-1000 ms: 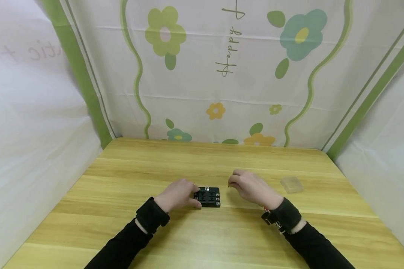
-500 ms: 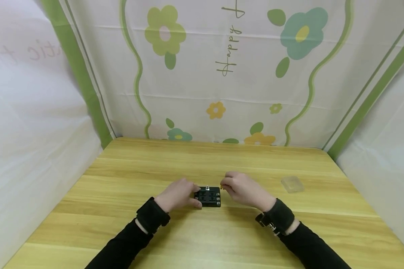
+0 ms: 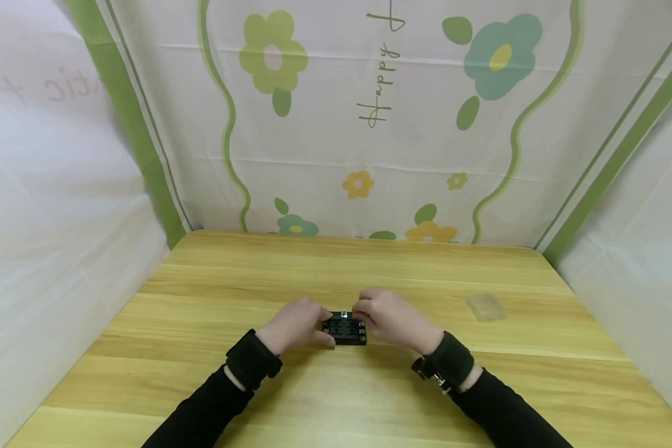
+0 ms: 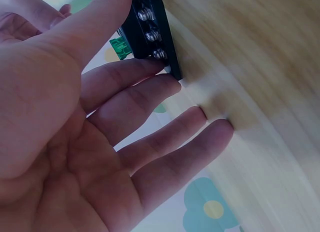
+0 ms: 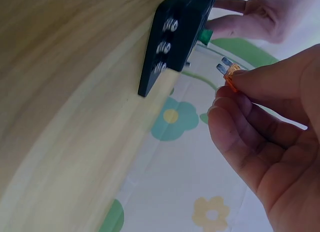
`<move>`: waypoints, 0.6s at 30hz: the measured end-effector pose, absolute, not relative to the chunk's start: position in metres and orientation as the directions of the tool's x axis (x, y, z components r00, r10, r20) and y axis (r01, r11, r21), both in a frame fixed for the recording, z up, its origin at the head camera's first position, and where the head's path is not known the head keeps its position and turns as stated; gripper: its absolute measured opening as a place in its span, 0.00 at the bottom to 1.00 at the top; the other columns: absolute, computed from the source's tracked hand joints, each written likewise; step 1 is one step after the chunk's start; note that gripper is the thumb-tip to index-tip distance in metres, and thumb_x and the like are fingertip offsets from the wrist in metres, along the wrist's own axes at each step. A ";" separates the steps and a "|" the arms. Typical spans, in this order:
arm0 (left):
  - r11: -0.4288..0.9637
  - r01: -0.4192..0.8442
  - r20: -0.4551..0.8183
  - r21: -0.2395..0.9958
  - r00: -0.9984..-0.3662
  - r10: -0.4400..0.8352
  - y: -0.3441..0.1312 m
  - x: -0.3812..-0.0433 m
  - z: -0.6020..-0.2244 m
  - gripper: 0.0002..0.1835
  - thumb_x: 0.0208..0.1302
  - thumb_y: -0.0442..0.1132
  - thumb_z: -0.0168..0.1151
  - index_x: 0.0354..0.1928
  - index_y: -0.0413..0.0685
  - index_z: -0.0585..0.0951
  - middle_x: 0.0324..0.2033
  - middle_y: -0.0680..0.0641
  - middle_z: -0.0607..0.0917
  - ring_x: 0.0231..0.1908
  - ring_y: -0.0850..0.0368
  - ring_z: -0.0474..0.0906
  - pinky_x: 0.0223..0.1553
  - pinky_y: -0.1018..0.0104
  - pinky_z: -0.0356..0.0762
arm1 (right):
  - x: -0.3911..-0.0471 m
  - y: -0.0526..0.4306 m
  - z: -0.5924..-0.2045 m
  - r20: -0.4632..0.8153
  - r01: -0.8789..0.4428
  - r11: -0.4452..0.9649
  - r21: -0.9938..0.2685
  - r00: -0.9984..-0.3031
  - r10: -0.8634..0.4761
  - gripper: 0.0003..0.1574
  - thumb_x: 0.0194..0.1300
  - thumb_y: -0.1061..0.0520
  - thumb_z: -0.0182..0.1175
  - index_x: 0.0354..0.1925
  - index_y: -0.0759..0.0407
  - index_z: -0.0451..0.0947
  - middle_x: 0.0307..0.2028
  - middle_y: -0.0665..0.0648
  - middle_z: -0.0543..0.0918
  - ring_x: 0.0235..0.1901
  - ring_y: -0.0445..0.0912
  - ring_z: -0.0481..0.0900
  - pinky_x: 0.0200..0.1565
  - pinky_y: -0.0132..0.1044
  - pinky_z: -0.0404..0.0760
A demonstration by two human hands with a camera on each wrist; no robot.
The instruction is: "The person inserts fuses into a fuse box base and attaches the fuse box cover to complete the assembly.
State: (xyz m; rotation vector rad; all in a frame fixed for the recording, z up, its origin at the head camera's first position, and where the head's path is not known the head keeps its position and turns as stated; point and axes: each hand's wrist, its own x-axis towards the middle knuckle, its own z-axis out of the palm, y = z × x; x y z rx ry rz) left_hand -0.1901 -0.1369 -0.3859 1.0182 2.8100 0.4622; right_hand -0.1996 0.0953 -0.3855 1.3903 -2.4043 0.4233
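Observation:
A black fuse block (image 3: 346,333) lies on the wooden table, with metal screw terminals along its sides. My left hand (image 3: 294,326) grips its left end between thumb and fingers; in the left wrist view the other fingers extend past it. A green blade fuse (image 4: 120,49) sits in the block near the left fingers. My right hand (image 3: 396,320) is over the block's right end. Between its thumb and forefinger it pinches an orange blade fuse (image 5: 231,73), whose two metal prongs point toward the block and stand a little apart from it in the right wrist view.
To the right on the wooden table (image 3: 257,267) lies a clear plastic case (image 3: 486,307). A white flower-printed cloth (image 3: 325,137) hangs at the table's back edge, and plain white cloth (image 3: 61,249) closes off the sides.
My right hand has moved left with the orange blade fuse, from beside the fuse block to over its right end. The left hand and the block have stayed in place.

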 end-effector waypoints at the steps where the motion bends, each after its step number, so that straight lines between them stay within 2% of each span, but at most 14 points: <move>1: 0.728 0.604 -0.007 0.324 -0.768 0.640 -0.137 -0.190 -0.386 0.17 0.52 0.54 0.69 0.38 0.51 0.84 0.23 0.57 0.76 0.20 0.65 0.64 0.25 0.73 0.63 | -0.199 0.093 -0.386 0.420 -0.873 0.479 -0.087 -0.468 -0.777 0.03 0.61 0.63 0.62 0.34 0.57 0.83 0.29 0.46 0.73 0.25 0.35 0.68 0.30 0.23 0.68; 5: 0.730 0.600 -0.013 0.329 -0.770 0.638 -0.137 -0.191 -0.387 0.14 0.52 0.54 0.69 0.32 0.54 0.82 0.21 0.59 0.73 0.19 0.65 0.63 0.23 0.73 0.62 | -0.198 0.087 -0.388 0.405 -0.870 0.485 -0.093 -0.478 -0.780 0.05 0.61 0.64 0.61 0.35 0.56 0.83 0.29 0.45 0.72 0.25 0.35 0.68 0.30 0.22 0.67; 18: 0.698 0.628 0.014 0.345 -0.747 0.665 -0.138 -0.191 -0.387 0.11 0.54 0.52 0.69 0.31 0.55 0.81 0.18 0.58 0.72 0.16 0.65 0.60 0.21 0.74 0.58 | -0.196 0.072 -0.386 0.333 -0.858 0.495 -0.138 -0.511 -0.792 0.05 0.64 0.63 0.60 0.35 0.56 0.83 0.29 0.47 0.73 0.25 0.36 0.67 0.30 0.23 0.67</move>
